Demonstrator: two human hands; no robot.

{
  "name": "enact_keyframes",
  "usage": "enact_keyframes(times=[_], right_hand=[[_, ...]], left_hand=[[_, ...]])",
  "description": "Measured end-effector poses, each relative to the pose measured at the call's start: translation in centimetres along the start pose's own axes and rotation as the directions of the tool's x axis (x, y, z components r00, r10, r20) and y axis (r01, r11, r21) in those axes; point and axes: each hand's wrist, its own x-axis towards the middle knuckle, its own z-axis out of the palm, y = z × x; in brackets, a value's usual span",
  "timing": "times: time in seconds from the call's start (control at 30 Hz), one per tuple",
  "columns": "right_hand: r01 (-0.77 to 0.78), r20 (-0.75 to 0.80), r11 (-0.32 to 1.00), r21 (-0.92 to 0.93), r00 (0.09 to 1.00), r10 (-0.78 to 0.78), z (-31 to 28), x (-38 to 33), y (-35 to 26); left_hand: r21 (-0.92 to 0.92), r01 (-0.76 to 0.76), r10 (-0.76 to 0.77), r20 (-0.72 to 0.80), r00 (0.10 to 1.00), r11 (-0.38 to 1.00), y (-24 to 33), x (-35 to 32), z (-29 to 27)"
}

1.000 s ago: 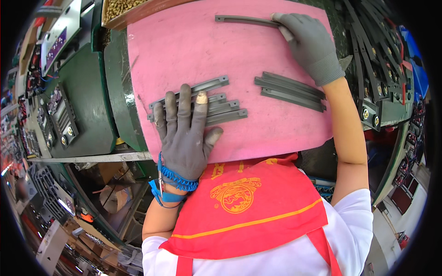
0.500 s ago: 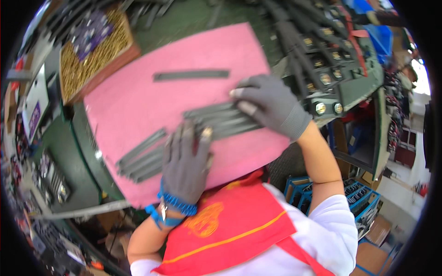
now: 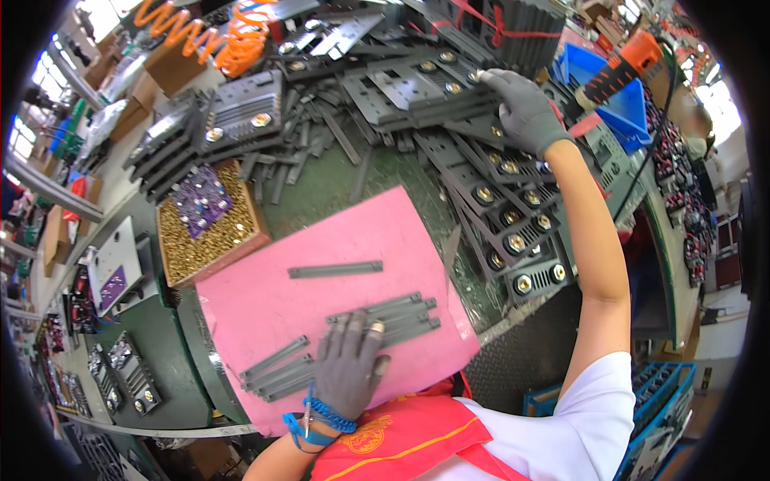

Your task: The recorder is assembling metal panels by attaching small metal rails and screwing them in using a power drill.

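Observation:
My left hand (image 3: 350,365), in a grey glove with bare fingertips, lies with fingers stretched over dark grey flat bars on a pink sheet (image 3: 261,301). One row of bars (image 3: 401,311) reaches out to the right of it, and another group (image 3: 277,370) fans out on its left. Farther up the sheet lies a single bar (image 3: 335,270). My right hand (image 3: 525,112), gloved the same way, is stretched far forward at the right end of a stack of dark plates (image 3: 409,86) with round brass-coloured fittings. Its fingers extend over the stack's edge; the thumb is hidden.
A box of small brass-coloured parts (image 3: 261,240) stands left of the sheet, a purple piece (image 3: 199,200) on top. More fitted plates (image 3: 513,216) fan out at right. Beyond are an orange power screwdriver (image 3: 626,68), a blue bin (image 3: 618,116) and a coiled orange hose (image 3: 245,36).
My right hand has left the bars on the sheet and reached forward to the plate stack. The view has tilted up, showing more of the far bench. My left hand stays on the bars.

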Motion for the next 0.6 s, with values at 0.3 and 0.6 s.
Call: enact_keyframes(times=[0.3, 0.6], right_hand=[[-0.25, 0.024, 0.927, 0.279, 0.967, 0.253, 7.8, 15.5, -6.4], [-0.279, 0.537, 0.948, -0.153, 0.782, 0.317, 15.1, 23.8, -4.8]], left_hand=[[-0.122, 0.061, -0.067, -0.044, 0.997, 0.991, -2.4, -0.3, -0.9], [-0.095, 0.162, -0.17, -0.084, 0.982, 0.982, -4.9, -0.5, -2.6]])
